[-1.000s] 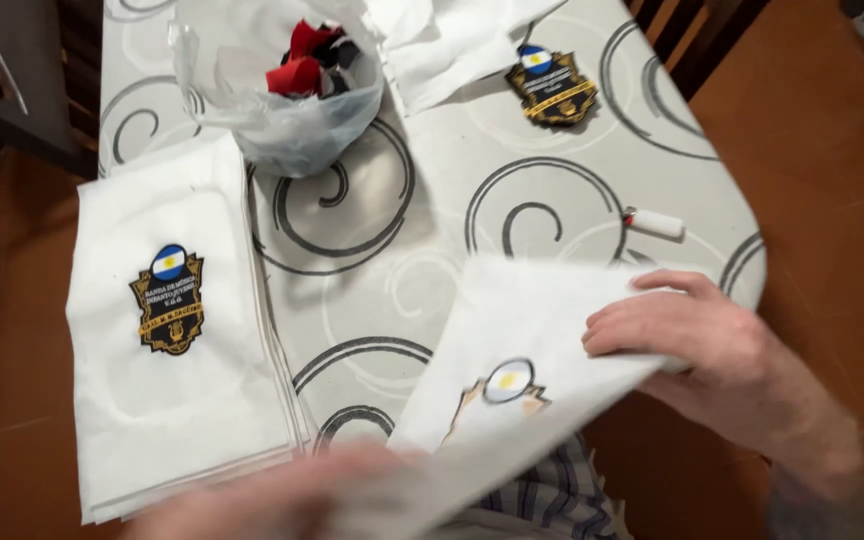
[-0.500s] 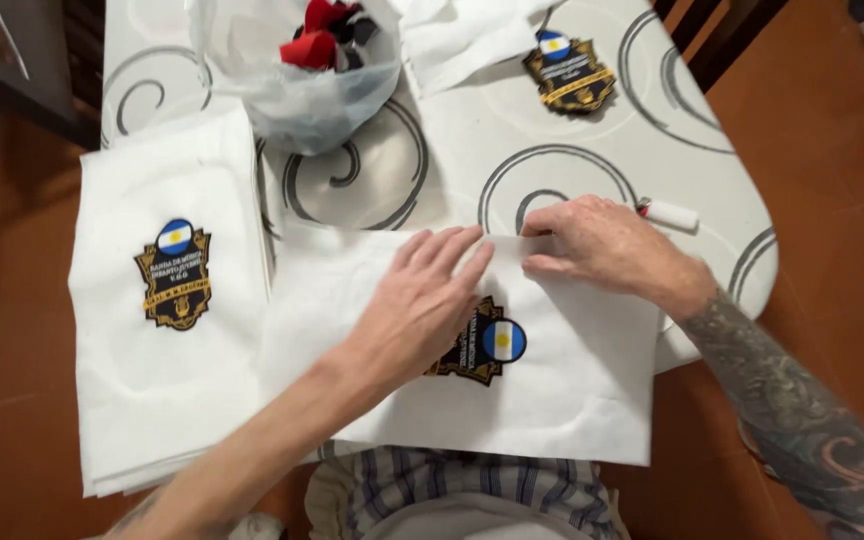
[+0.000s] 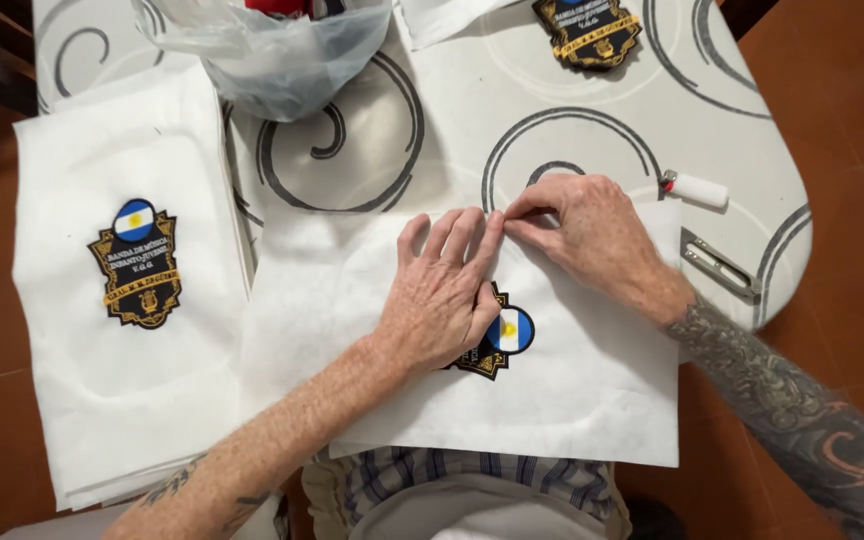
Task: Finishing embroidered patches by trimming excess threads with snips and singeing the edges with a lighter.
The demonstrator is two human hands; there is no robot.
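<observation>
— Where do we have the white fabric sheet [image 3: 592,390]?
— At the table's [image 3: 722,100] near edge, overhanging it. Our left hand [image 3: 447,295] presses flat, open, beside the embroidered badge [image 3: 507,335]; our right hand [image 3: 587,230] pinches the sheet's far edge.
— Room?
— A small clipper [image 3: 720,265] near the right edge.

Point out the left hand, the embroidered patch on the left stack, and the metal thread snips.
left hand [image 3: 444,295]: head view, on the back of the hand.
embroidered patch [image 3: 139,265]: head view, on its dark centre.
metal thread snips [image 3: 720,266]: head view, midway along the handle.
</observation>
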